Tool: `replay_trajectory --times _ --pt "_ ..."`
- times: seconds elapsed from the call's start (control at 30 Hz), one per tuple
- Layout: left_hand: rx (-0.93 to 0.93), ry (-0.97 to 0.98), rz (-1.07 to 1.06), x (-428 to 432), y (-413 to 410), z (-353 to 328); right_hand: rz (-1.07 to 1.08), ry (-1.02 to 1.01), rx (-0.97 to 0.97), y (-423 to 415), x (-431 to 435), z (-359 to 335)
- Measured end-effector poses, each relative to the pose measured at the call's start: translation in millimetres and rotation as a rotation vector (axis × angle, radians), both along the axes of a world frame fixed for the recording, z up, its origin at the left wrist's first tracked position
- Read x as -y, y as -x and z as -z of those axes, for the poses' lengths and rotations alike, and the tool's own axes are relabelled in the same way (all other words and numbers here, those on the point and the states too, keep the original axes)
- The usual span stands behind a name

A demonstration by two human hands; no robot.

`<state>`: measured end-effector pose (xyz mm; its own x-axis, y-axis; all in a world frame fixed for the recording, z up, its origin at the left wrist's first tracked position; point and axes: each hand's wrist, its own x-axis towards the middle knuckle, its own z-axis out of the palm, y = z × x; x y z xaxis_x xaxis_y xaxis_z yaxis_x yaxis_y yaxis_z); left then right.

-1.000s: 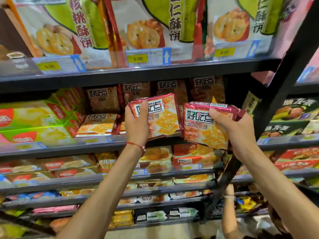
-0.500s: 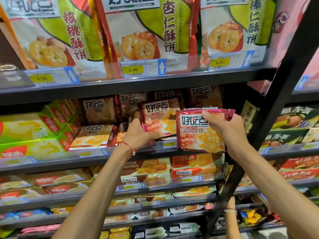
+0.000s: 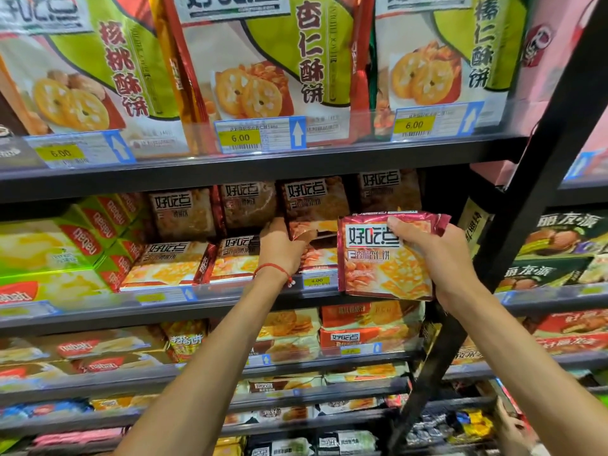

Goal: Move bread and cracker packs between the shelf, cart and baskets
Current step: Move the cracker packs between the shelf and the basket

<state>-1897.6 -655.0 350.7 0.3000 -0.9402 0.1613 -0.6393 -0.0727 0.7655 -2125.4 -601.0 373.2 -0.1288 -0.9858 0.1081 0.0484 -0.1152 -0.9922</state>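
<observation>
My right hand grips a red cracker pack by its top right corner and holds it upright just in front of the second shelf. My left hand reaches onto that shelf and holds a second red cracker pack that lies tilted on the stack there. More packs of the same brand stand at the back of the shelf and lie flat to the left.
Large cookie bags fill the top shelf behind price tags. Green boxes sit at the left. A black slanted upright crosses the right side. Another person's hand shows at the bottom right among lower shelves.
My left hand has carried its pack deeper onto the shelf and tipped it onto the stack. My right hand holds its pack in much the same place before the shelf.
</observation>
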Motion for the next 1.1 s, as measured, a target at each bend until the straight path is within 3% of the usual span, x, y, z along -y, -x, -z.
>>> replay_trajectory --times 0.17,0.23,0.37,0.47,0.73,0.8,0.9,1.1 --pt "0.099 0.188 -0.086 -20 4 2 -0.043 -0.01 0.007 1 0 -1" --pt "-0.045 0.303 0.054 -38 6 2 -0.057 -0.035 0.039 0 0 -2" --pt "-0.412 0.085 0.491 -63 23 -2 -0.109 -0.067 0.127 -2 -1 -4" --pt "-0.472 0.122 0.481 -59 35 3 -0.131 -0.072 0.167 -5 -2 -7" --pt "-0.678 0.201 0.354 -51 64 4 -0.023 0.01 -0.288 15 -7 11" --pt "-0.646 0.217 0.365 -47 71 3 0.045 0.088 -0.305 17 -4 17" --pt "-0.452 0.213 0.382 -38 76 -2 0.141 0.148 -0.3 25 13 18" --pt "-0.033 0.187 0.402 -27 70 0 0.288 0.025 -0.399 34 61 16"
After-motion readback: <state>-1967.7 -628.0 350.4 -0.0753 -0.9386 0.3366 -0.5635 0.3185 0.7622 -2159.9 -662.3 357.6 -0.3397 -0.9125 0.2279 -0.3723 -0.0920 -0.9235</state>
